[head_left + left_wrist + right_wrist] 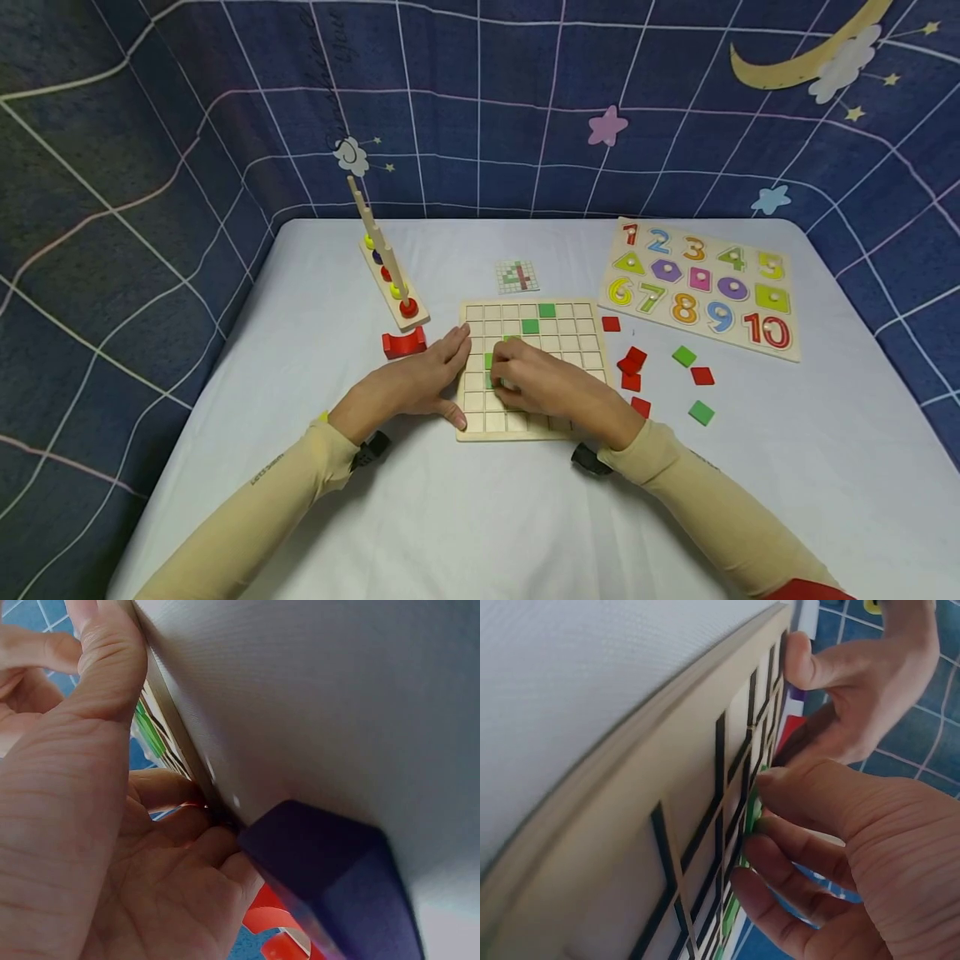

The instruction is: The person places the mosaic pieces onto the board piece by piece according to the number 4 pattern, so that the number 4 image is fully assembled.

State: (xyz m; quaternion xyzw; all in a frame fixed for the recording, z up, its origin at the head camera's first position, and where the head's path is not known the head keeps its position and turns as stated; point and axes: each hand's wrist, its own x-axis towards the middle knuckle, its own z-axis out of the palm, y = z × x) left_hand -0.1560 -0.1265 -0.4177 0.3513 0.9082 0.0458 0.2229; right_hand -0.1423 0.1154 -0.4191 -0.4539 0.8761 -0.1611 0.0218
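Observation:
A wooden grid board (570, 346) lies on the white table (480, 517). Three green tiles (530, 326) run diagonally across its upper cells. My left hand (431, 375) lies flat against the board's left edge, fingers straight and the thumb at its lower left corner. My right hand (525, 379) sits on the board's left half with curled fingers. In the right wrist view its fingertips (769, 780) pinch a green tile (751, 814) at a cell of the board (705, 787). The left wrist view shows my left hand's palm (90, 825) beside the board's edge (169, 727).
Loose red tiles (632, 362) and green tiles (683, 356) lie right of the board. A number puzzle (701, 283) is at the back right and a small pattern card (517, 277) behind the board. A peg stacking toy (386, 267) and a red arch block (404, 342) stand at the left.

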